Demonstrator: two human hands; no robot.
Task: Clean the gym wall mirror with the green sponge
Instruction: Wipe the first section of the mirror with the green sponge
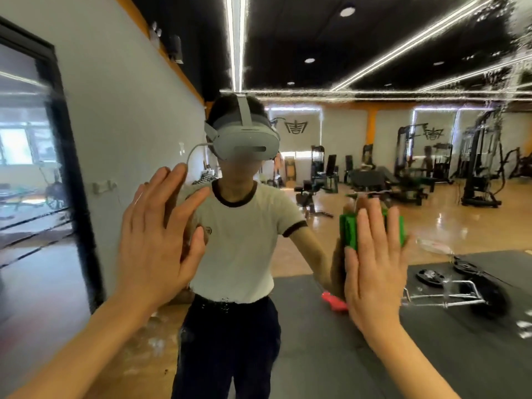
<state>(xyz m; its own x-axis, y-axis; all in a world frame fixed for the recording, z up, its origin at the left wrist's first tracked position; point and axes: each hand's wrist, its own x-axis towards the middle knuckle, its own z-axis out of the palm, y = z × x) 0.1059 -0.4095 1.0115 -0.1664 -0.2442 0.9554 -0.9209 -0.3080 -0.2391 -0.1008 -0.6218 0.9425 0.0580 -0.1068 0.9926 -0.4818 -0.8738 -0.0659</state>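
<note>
Gym mirror (316, 47), right hand (374, 263) pressing upright green sponge (349, 228)

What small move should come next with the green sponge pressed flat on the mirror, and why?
Probably sweep the right hand up and to the right, keeping the green sponge flat on the large wall mirror. White streaky residue shows on the glass toward the upper right, above where the sponge sits. The left hand is spread flat against the mirror and could stay there as a brace.
</note>
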